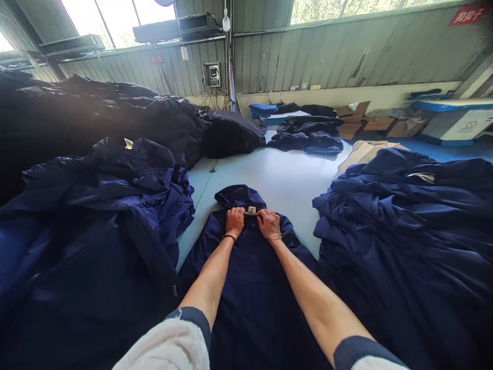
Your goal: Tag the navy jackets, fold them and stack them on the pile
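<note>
Pale blue work table (269,174) extends forward from the person in a factory workroom. Nearest, a navy hooded jacket (250,288) lies flat on the table, its hood (236,197) directed away from the person. The left hand (234,222) and right hand (268,224) sit close together at the collar, fingers curled inward, pinching the fabric on either side of a small cream tag (251,210). A dark wristband (229,237) encircles the left wrist.

Large heaps of navy jackets flank the work area: left heap (96,205), right heap (400,221). Beyond the table's far end lie a smaller dark garment pile (308,134) and flattened cardboard (379,123). A blue-edged table (450,105) stands at far right. A corrugated wall (308,51) carries an electrical box (212,74) and a red sign (466,14), with windows above.
</note>
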`<state>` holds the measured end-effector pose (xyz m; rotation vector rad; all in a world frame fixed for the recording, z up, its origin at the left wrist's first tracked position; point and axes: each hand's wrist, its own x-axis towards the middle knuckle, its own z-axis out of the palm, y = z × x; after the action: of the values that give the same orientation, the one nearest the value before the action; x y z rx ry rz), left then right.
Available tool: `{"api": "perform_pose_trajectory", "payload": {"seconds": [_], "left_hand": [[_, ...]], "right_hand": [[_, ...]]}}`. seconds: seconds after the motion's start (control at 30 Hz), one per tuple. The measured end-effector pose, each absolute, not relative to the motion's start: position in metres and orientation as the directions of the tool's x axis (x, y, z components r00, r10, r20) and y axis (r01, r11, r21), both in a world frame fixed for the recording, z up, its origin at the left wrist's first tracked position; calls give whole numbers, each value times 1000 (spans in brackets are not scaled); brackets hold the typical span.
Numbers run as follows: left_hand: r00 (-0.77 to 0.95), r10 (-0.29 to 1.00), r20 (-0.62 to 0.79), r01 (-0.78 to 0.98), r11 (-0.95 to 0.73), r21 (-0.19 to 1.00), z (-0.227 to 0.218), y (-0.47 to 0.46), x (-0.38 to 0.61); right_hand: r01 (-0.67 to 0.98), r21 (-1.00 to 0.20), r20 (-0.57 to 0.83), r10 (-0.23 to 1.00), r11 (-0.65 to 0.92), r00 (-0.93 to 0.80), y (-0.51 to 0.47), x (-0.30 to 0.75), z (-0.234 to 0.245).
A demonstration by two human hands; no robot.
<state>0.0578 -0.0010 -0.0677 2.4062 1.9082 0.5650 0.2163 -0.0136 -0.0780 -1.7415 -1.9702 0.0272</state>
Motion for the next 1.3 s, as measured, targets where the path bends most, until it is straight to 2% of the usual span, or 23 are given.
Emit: {"api": "perform_pose_trajectory", "payload": {"seconds": [0.1, 0.17, 0.4, 0.53, 0.7, 1.07, 1.3], "left_hand": [[204, 941, 268, 936, -268, 230, -68, -2, 58], [196, 941, 274, 925, -270, 266, -68, -3, 57], [74, 965, 251, 809, -205, 550, -68, 2, 51], [48, 973, 224, 683, -195, 704, -71, 7, 45], [35, 972, 232, 500, -218, 838, -79, 15, 42], [12, 973, 231, 301, -224, 927, -85, 19, 40], [19, 972, 232, 315, -226, 922, -83, 17, 41]], "right_hand": [[918, -351, 379, 924, 187, -43, -13, 217, -82], [909, -369, 411, 911, 196, -30, -11, 217, -86], [872, -430, 470, 883, 233, -4, -7, 219, -92], [862, -445, 471, 882, 245, -8, -7, 219, -93], [840, -477, 478, 878, 258, 2, -9, 218, -91], [855, -445, 453, 890, 267, -42, -10, 217, -88], [855, -443, 422, 904, 269, -65, -8, 217, -88]]}}
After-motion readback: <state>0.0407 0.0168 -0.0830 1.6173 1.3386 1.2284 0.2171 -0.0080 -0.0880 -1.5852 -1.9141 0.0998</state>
